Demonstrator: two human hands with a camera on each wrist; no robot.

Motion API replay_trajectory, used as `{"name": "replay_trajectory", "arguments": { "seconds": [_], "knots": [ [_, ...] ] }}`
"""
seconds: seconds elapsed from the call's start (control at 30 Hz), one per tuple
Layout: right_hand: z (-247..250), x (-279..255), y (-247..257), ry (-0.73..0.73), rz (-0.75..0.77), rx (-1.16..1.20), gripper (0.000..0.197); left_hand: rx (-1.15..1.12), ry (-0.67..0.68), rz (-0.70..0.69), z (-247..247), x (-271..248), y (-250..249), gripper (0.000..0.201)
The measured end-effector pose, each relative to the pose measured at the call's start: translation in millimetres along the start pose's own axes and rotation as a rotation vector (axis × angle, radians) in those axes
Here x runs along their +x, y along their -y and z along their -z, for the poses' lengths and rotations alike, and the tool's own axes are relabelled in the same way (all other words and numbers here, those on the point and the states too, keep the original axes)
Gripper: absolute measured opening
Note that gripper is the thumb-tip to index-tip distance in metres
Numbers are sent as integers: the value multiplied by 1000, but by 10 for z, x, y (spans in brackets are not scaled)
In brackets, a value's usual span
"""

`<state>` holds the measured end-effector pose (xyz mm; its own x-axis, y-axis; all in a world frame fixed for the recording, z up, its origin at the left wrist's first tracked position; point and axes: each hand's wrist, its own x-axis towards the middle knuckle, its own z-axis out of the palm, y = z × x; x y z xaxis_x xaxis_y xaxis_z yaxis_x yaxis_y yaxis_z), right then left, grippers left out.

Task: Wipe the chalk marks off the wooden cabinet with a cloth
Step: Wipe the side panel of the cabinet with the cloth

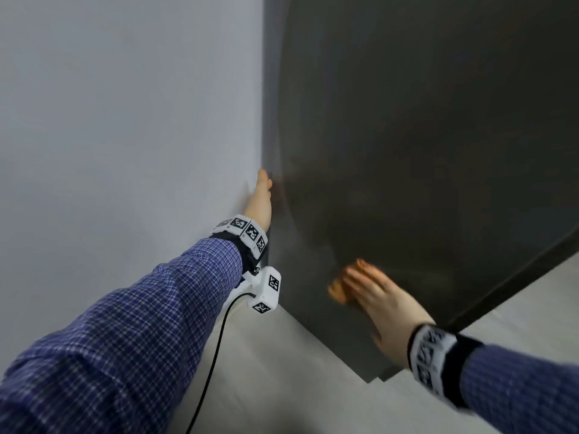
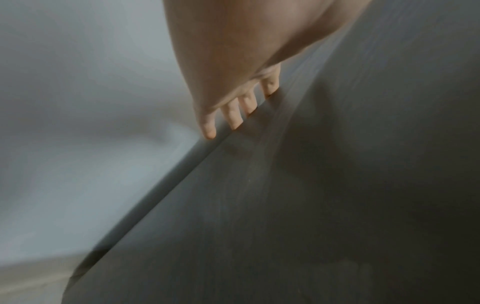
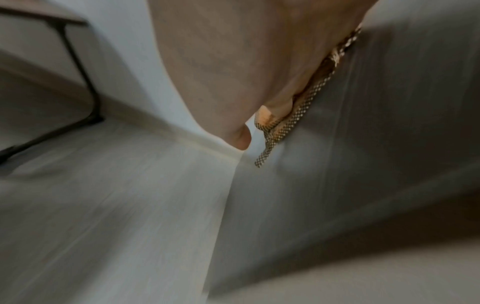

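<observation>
The dark wooden cabinet (image 1: 423, 136) fills the right of the head view. My right hand (image 1: 376, 296) lies flat, low on its panel, fingers straight, pressing an orange cloth (image 1: 336, 291) against the wood. In the right wrist view the cloth (image 3: 280, 131) shows a checked weave under my palm (image 3: 233, 61), against the cabinet (image 3: 389, 123). My left hand (image 1: 261, 198) rests at the cabinet's rear edge by the wall. Its fingers (image 2: 235, 117) reach over that edge of the cabinet (image 2: 337, 205), their tips hidden. The blurred frames show no clear chalk marks.
A pale grey wall (image 1: 125, 120) meets the cabinet on the left. Light wooden floor (image 1: 282, 371) runs below. A black cable (image 1: 216, 355) hangs from the left wrist camera (image 1: 266, 291). A black-legged table (image 3: 78, 72) stands further off.
</observation>
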<state>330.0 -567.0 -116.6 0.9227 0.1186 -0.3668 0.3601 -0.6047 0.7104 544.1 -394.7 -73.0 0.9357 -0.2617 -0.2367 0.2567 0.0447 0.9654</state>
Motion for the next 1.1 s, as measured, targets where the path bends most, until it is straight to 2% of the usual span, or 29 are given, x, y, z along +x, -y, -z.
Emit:
{"name": "replay_trajectory", "arguments": {
  "seconds": [0.07, 0.17, 0.27, 0.4, 0.47, 0.53, 0.63, 0.7, 0.8, 0.9, 1.0, 1.1],
  "knots": [
    [-315, -203, 216, 149, 70, -60, 86, -5, -10, 10, 9, 7, 47, 68],
    [-374, -278, 266, 231, 113, -108, 80, -8, -11, 15, 31, 30, 29, 69],
    [-4, 149, 111, 100, 73, -139, 80, -1, -15, 20, 18, 25, 29, 70],
    [832, 1023, -227, -106, -69, -72, 84, -22, -44, 31, 14, 78, 89, 70],
    [1061, 1278, -291, -154, -113, -74, 85, -66, -39, 39, 1, 100, 107, 67],
    [1047, 1358, -224, -143, -93, -106, 82, -81, -40, 50, -27, 119, 152, 65],
    [689, 1121, -42, -13, 22, -223, 73, -30, -88, -11, -49, 197, 267, 65],
    [368, 746, 62, 72, 80, -268, 69, -35, -86, -17, -66, 230, 311, 66],
    [-31, 82, 146, 155, 107, -235, 72, -61, -101, 9, -82, 197, 306, 68],
    [-194, -488, 99, 242, 99, -156, 78, -50, -86, 41, -99, 138, 234, 75],
    [-105, -868, -144, 263, 92, -62, 82, -46, -84, 51, -124, 98, 13, 82],
    [183, -962, -507, 122, -1, 66, 81, -30, -88, 29, -150, 104, -254, 87]
  ]
}}
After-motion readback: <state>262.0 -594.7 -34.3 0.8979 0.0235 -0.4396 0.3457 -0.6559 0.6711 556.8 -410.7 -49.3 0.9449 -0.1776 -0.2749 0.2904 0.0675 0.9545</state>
